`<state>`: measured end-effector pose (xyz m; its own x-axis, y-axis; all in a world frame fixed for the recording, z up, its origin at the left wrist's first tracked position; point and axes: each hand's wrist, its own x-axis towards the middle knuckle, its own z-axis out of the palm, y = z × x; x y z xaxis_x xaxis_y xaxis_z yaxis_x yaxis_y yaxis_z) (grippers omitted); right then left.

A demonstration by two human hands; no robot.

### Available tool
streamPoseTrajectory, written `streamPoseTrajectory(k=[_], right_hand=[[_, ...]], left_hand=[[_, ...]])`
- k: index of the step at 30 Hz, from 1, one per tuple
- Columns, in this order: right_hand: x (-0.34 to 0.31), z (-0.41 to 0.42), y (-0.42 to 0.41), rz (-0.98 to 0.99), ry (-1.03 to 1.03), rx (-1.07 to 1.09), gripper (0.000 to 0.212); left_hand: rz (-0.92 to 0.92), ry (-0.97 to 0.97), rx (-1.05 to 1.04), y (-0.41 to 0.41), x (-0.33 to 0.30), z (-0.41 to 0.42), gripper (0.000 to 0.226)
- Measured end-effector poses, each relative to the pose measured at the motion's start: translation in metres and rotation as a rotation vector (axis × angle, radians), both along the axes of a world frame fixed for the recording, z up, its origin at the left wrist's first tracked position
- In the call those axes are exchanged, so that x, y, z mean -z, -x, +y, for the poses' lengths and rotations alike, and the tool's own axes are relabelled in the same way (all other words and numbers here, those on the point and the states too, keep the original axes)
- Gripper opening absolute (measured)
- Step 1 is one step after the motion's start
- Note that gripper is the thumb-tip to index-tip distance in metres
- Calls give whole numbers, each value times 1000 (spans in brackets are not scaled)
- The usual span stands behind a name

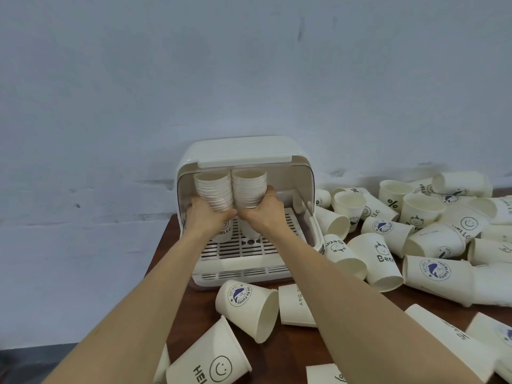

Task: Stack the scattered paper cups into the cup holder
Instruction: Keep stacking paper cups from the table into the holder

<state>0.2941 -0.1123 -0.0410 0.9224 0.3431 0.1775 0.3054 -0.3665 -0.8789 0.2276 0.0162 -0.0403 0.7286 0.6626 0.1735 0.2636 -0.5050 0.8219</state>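
A cream plastic cup holder (pixel 243 151) with a raised lid stands at the table's far edge against the wall. Inside it are two tall stacks of white paper cups side by side. My left hand (pixel 206 214) grips the left stack (pixel 213 189) around its lower part. My right hand (pixel 263 210) grips the right stack (pixel 249 187) the same way. The bottoms of both stacks sit over the slotted tray (pixel 249 250). A "HELLO" cup shows under my left wrist.
Several loose printed paper cups (pixel 432 234) lie scattered over the brown table (pixel 282 353) to the right of the holder. More cups (pixel 246 309) lie on their sides in front of it, between my forearms. A pale wall (pixel 249 79) stands behind.
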Motion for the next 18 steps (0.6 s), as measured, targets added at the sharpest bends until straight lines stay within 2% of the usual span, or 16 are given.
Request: streamPoseTrajectory(k=[1,4,5,7,8,11,14,18], right_hand=[[-1,-2,0,14,17,-10,86],[-7,-8,7,60,117,-49,101],[-9,-10,11,81,148,-48,102],[-13,-17,19,109,207,-9,92],[-18,-23,24,113,235,-3,77],[-36,-44,40,65,269,-39,12],[-48,-65,59,12,269,-46,15],[-68,-105,86,-95,238,-53,24]], left_hand=[[25,10,12,2,0,-1,73],[84,66,23,3,8,6,117],[100,70,17,0,15,13,120],[129,62,11,3,15,13,108],[135,47,10,14,3,2,97],[151,-6,-2,33,-13,-22,72],[151,-136,-24,54,-25,-47,61],[114,-238,57,86,-50,-100,31]])
